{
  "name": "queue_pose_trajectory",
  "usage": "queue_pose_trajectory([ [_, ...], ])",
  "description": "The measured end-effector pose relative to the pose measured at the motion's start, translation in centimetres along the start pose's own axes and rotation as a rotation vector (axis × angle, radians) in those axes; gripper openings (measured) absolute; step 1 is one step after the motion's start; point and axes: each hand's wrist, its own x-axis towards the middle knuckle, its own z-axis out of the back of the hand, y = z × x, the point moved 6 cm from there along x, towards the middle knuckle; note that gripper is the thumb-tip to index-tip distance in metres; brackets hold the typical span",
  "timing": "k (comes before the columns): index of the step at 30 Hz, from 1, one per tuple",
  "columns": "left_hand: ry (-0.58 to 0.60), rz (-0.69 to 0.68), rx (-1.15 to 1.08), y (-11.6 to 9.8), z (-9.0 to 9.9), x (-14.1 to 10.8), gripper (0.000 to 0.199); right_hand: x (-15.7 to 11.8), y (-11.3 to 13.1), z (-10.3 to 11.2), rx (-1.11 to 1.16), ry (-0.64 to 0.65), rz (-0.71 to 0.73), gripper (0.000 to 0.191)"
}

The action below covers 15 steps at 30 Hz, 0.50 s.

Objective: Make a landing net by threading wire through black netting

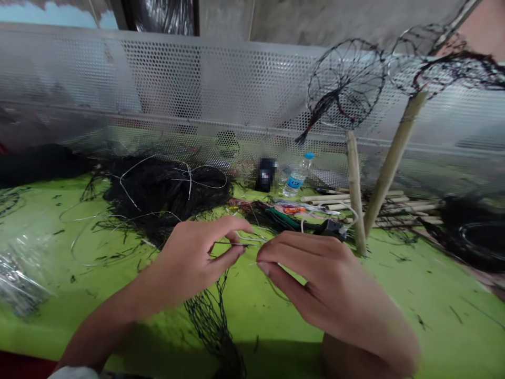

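Over the middle of the green table my two hands face each other, a small gap between the fingertips. My left hand is closed, thumb and forefinger around a thin wire. My right hand is closed too, its thumb and fingertips pinching the wire's other end. Below my left hand a black net hangs toward the table's near edge. Exactly how the wire meets the net is too small to tell.
Behind lie a heap of black netting, a water bottle and several wooden sticks. Two upright poles stand at right near hanging round nets. A perforated metal panel closes the back. Clear plastic lies left.
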Motion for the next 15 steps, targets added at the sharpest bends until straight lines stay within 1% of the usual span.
queue_pose_trajectory([
  [4, -0.019, -0.061, 0.028, -0.43, -0.25, -0.12, 0.024, 0.02, -0.09, 0.0, -0.007, 0.001, -0.001, 0.022],
  [8, 0.007, -0.104, 0.007, -0.76, -0.52, -0.21, 0.022, 0.19, 0.12, -0.33, 0.005, 0.007, 0.026, 0.021],
  [15, -0.013, -0.177, -0.03, -1.1, -0.32, -0.02, 0.016, 0.29, 0.35, -0.19, 0.001, -0.003, 0.028, 0.023],
])
